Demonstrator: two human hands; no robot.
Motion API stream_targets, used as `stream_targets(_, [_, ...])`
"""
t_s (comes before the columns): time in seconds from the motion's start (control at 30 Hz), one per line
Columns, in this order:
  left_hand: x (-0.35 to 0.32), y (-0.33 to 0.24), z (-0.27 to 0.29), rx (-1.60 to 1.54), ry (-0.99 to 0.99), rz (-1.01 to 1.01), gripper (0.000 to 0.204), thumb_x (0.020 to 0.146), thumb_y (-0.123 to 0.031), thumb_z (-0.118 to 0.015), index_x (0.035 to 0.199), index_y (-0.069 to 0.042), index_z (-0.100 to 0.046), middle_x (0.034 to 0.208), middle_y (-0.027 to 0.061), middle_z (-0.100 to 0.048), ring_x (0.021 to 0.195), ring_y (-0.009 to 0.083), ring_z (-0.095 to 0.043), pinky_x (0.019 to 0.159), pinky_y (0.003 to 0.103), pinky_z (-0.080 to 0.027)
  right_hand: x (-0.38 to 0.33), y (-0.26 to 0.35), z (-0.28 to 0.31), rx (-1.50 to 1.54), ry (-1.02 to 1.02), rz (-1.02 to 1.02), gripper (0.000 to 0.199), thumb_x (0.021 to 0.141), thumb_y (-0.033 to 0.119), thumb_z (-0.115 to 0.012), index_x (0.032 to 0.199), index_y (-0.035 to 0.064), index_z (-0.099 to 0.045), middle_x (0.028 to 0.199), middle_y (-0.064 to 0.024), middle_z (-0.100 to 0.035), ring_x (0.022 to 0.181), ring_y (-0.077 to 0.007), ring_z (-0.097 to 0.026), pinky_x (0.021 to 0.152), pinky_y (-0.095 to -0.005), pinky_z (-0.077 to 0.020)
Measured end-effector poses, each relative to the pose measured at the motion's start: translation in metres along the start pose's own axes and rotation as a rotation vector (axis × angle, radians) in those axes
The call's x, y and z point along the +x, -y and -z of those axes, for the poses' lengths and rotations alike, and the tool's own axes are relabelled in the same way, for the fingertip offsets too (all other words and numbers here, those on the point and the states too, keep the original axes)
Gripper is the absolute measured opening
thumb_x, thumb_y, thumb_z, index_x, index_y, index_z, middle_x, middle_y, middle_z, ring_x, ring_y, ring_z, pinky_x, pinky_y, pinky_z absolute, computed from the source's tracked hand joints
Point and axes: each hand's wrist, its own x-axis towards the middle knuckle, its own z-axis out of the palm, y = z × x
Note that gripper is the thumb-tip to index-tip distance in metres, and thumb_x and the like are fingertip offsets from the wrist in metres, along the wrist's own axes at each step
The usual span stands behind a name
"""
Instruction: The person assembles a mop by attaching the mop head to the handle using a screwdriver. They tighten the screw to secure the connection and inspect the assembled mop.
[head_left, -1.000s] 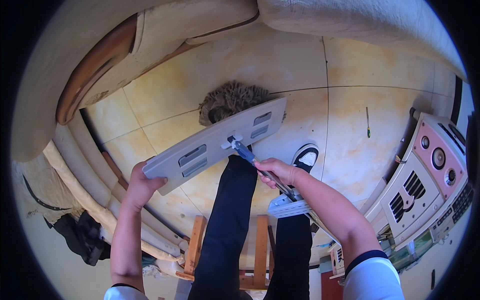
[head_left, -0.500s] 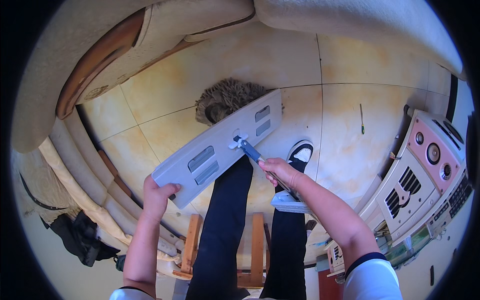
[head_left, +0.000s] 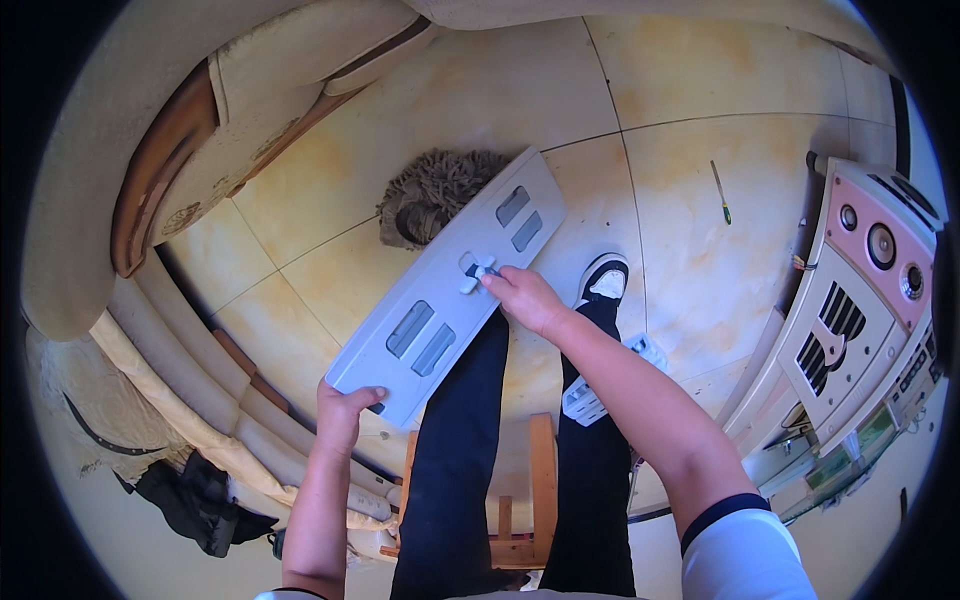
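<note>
A long grey flat mop head (head_left: 440,295) with slotted openings slants across my lap, above the floor. My left hand (head_left: 345,410) grips its lower left end, thumb on top. My right hand (head_left: 522,297) is closed on the mop's pole joint at the plate's middle; the pole itself is mostly hidden by my hand and forearm. A shaggy brown-grey mop pad (head_left: 430,195) lies on the floor behind the plate, partly covered by it. Beside my right knee shows a pale blue ribbed plastic piece (head_left: 590,398), partly hidden under my right forearm.
A green-handled screwdriver (head_left: 724,205) lies on the tiles to the right. A pink and white speaker cabinet (head_left: 850,290) stands at the right. A beige sofa (head_left: 260,110) with wooden trim curves along the left and far side. Wooden stool legs (head_left: 543,470) show between my legs.
My right hand has slid up the pole to the joint. The mop head has tilted more steeply, its left end shifting right with my left hand. The ribbed piece has turned.
</note>
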Motion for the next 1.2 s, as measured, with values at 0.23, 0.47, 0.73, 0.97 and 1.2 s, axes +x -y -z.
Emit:
stream_targets(0.23, [0.023,-0.001,0.013,0.057,0.032,-0.025,0.039,0.066,0.000,-0.072,0.104,0.002,-0.062,0.092,0.0066,-0.066,0.083,0.0165,-0.063,0.078,0.030,-0.050,0.002,0.028,0.005,-0.140,-0.023,-0.007,0.051,0.090,0.045,-0.047,0.099,-0.0025,-0.062,0.102,-0.0236,-0.062,0.100,-0.0390,-0.057,0.088,-0.0417,-0.0430])
stream_targets(0.47, [0.037,0.003,0.024,0.056,0.248,0.037,0.042,0.068,-0.009,-0.076,0.107,0.000,-0.062,0.095,0.0061,-0.067,0.087,0.0160,-0.063,0.081,0.030,-0.050,0.024,-0.006,-0.003,0.062,-0.040,-0.072,0.042,0.087,0.040,-0.056,0.099,-0.0003,-0.063,0.093,-0.0173,-0.065,0.087,-0.0316,-0.062,0.078,-0.0395,-0.0474])
stream_targets(0.73, [0.128,-0.048,0.015,0.504,0.730,0.338,0.042,0.081,-0.034,-0.067,0.108,-0.002,-0.063,0.101,0.0083,-0.067,0.096,0.0207,-0.062,0.085,0.034,-0.047,0.015,0.009,-0.002,0.236,0.015,-0.108,0.039,0.081,0.037,-0.064,0.100,0.0030,-0.063,0.076,-0.0104,-0.058,0.069,-0.0236,-0.057,0.067,-0.0347,-0.0471])
stream_targets(0.97, [0.129,-0.039,-0.056,0.859,0.200,-0.042,0.034,0.074,-0.020,-0.066,0.104,-0.004,-0.064,0.094,0.0140,-0.067,0.085,0.0263,-0.064,0.080,0.035,-0.048,0.030,-0.005,0.014,-0.031,-0.237,-0.061,0.052,0.078,0.036,-0.067,0.116,0.0029,-0.057,0.126,-0.0188,-0.044,0.117,-0.0346,-0.046,0.097,-0.0373,-0.0397])
stream_targets(1.2, [0.077,-0.048,-0.078,1.005,-0.151,-0.190,0.042,0.072,-0.040,-0.073,0.085,-0.002,-0.064,0.073,0.0128,-0.064,0.067,0.0250,-0.061,0.064,0.035,-0.047,0.009,0.014,0.015,-0.055,-0.452,0.060,0.072,0.076,0.038,-0.070,0.135,0.0047,-0.044,0.140,-0.0217,-0.031,0.126,-0.0353,-0.039,0.104,-0.0362,-0.0353])
